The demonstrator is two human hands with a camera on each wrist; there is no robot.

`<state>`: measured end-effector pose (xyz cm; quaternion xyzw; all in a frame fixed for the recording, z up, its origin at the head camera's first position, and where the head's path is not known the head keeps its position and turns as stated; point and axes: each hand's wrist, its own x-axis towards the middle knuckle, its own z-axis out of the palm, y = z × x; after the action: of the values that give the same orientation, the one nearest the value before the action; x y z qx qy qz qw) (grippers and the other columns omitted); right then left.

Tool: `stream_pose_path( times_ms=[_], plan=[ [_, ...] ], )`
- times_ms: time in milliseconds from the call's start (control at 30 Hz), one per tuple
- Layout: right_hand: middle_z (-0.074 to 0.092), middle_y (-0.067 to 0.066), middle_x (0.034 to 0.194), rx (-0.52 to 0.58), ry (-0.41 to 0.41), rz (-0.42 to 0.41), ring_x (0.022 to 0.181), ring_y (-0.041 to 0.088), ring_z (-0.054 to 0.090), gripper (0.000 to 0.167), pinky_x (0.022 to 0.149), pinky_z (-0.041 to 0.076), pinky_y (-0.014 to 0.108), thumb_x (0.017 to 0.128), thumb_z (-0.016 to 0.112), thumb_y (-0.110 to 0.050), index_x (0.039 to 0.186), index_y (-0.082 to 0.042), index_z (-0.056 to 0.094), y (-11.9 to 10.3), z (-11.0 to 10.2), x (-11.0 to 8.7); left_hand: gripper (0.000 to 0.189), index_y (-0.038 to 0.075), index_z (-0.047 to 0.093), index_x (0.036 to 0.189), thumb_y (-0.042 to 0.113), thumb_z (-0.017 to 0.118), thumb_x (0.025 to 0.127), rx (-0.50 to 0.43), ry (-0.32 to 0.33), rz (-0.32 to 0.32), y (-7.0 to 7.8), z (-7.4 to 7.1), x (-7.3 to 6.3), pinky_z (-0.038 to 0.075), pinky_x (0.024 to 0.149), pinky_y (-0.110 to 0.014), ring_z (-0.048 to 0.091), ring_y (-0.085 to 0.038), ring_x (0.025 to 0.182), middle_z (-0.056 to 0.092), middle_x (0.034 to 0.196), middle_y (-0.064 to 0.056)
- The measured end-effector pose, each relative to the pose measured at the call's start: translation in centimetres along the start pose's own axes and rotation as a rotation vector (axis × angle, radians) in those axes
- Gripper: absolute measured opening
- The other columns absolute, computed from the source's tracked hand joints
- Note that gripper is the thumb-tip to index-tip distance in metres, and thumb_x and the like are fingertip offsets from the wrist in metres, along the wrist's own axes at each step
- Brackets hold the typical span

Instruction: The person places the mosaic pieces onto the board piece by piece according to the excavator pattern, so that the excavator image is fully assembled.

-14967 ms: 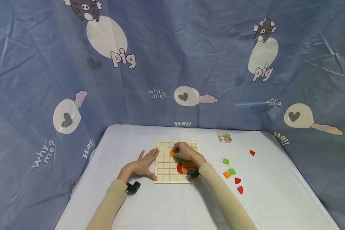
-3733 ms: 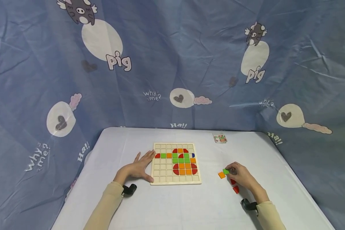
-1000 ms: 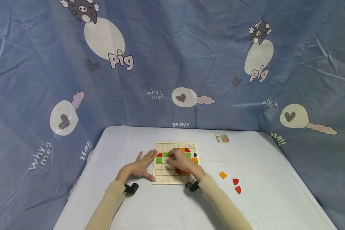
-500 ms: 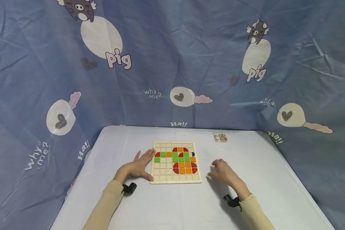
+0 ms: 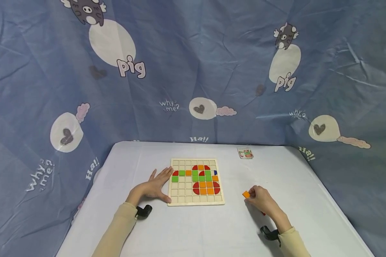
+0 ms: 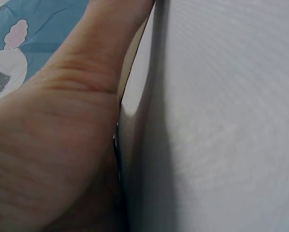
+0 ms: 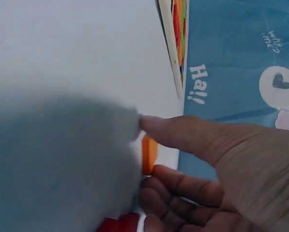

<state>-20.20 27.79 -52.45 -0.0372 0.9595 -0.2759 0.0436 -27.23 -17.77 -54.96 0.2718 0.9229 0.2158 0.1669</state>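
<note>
A pale wooden grid board (image 5: 180, 199) lies on the white table, holding red, orange, green and blue tiles in some of its cells. My left hand (image 5: 153, 186) rests spread along the board's left edge, fingers and thumb touching it. To the right of the board, my right hand (image 5: 262, 200) pinches an orange square tile (image 5: 246, 194) at the table surface. In the right wrist view the orange tile (image 7: 149, 153) sits between thumb and forefinger. A red tile (image 5: 263, 213) shows partly from under the right hand, and a red piece (image 7: 119, 224) appears at that view's lower edge.
A small printed card (image 5: 245, 153) with a coloured pattern lies near the table's back edge. A blue patterned cloth (image 5: 167, 71) hangs behind and beside the white table (image 5: 186, 232). Each wrist wears a black camera, such as the left wrist camera (image 5: 144, 211).
Since the oldest frame, more tiles sit in the board, including a green one at its left edge. My right hand has moved from the board to the orange tile. The left hand stays put.
</note>
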Motion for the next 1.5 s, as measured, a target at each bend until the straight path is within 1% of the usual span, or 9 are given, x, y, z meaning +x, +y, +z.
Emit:
stream_pose_path(
  times_ms=[300,433,567,667,733,900,1033,1267,1500],
  plan=[
    [0.063,0.005,0.082,-0.002,0.035,0.008,0.074,0.014,0.058,0.021,0.063,0.049,0.027,0.076,0.077,-0.008,0.090,0.000,0.063,0.0,0.7,1.0,0.133,0.006,0.004,0.155,0.067,0.077,0.063,0.006,-0.002,0.001,-0.1,0.0,0.1,-0.012,0.116,-0.062,-0.003,-0.031,0.151,-0.004,0.164,-0.010],
    [0.062,0.005,0.081,0.013,0.049,-0.011,0.072,0.014,0.056,0.023,0.062,0.048,0.026,0.075,0.079,-0.011,0.089,0.000,0.063,-1.0,1.1,1.8,0.132,0.006,0.003,0.155,0.068,0.076,0.063,0.020,-0.006,-0.001,-0.2,0.0,0.2,-0.012,0.116,-0.061,-0.004,-0.030,0.151,-0.005,0.164,-0.009],
    [0.060,0.004,0.080,0.035,0.064,-0.054,0.071,0.013,0.052,0.025,0.061,0.045,0.024,0.075,0.080,-0.015,0.088,-0.002,0.063,-3.3,1.9,2.7,0.132,0.007,0.004,0.155,0.067,0.077,0.063,0.009,-0.008,-0.001,-0.1,0.1,0.1,-0.012,0.116,-0.061,-0.003,-0.030,0.151,-0.003,0.164,-0.009],
    [0.058,0.002,0.080,0.046,0.066,-0.125,0.071,0.012,0.050,0.024,0.060,0.044,0.022,0.075,0.079,-0.014,0.089,-0.003,0.063,-5.6,2.7,3.4,0.132,0.007,0.005,0.155,0.067,0.077,0.063,0.006,-0.007,-0.003,0.1,0.1,0.0,-0.011,0.117,-0.061,-0.003,-0.030,0.151,-0.003,0.164,-0.009],
    [0.058,0.001,0.081,0.038,0.060,-0.197,0.071,0.011,0.050,0.022,0.059,0.044,0.021,0.074,0.078,-0.012,0.089,-0.004,0.064,-7.1,3.5,4.0,0.132,0.006,0.005,0.155,0.067,0.077,0.063,0.012,0.000,-0.005,0.1,0.1,0.0,-0.010,0.117,-0.061,-0.002,-0.030,0.151,-0.002,0.164,-0.010],
    [0.058,-0.001,0.085,0.015,-0.008,-0.337,0.072,0.009,0.050,0.021,0.060,0.045,0.021,0.077,0.076,-0.015,0.093,-0.007,0.065,-11.1,5.8,5.6,0.131,0.005,0.006,0.155,0.066,0.077,0.063,0.026,0.007,-0.003,0.1,0.1,0.1,-0.009,0.117,-0.062,-0.002,-0.031,0.151,-0.001,0.164,-0.010],
    [0.061,-0.002,0.089,-0.002,-0.072,-0.411,0.075,0.008,0.051,0.021,0.064,0.048,0.019,0.081,0.074,-0.018,0.097,-0.008,0.066,-14.0,7.7,6.6,0.131,0.006,0.005,0.155,0.067,0.077,0.064,0.032,0.000,0.001,0.0,0.0,0.1,-0.010,0.117,-0.061,-0.002,-0.031,0.151,-0.002,0.164,-0.010],
    [0.064,-0.001,0.090,-0.039,-0.132,-0.489,0.073,0.005,0.053,0.025,0.066,0.049,0.015,0.082,0.075,-0.023,0.100,-0.007,0.068,-18.2,10.8,8.1,0.129,0.005,0.005,0.155,0.063,0.077,0.066,0.019,0.002,0.023,0.0,-0.2,-0.1,-0.010,0.116,-0.063,-0.002,-0.033,0.151,-0.002,0.163,-0.012],
    [0.067,0.001,0.095,-0.035,-0.158,-0.511,0.080,0.006,0.058,0.024,0.072,0.052,0.015,0.083,0.074,-0.018,0.104,-0.006,0.070,-19.6,12.6,9.0,0.127,0.005,0.003,0.155,0.062,0.076,0.069,0.006,-0.016,0.035,0.0,-0.4,-0.1,-0.011,0.115,-0.063,-0.004,-0.033,0.151,-0.004,0.163,-0.012]
  ],
)
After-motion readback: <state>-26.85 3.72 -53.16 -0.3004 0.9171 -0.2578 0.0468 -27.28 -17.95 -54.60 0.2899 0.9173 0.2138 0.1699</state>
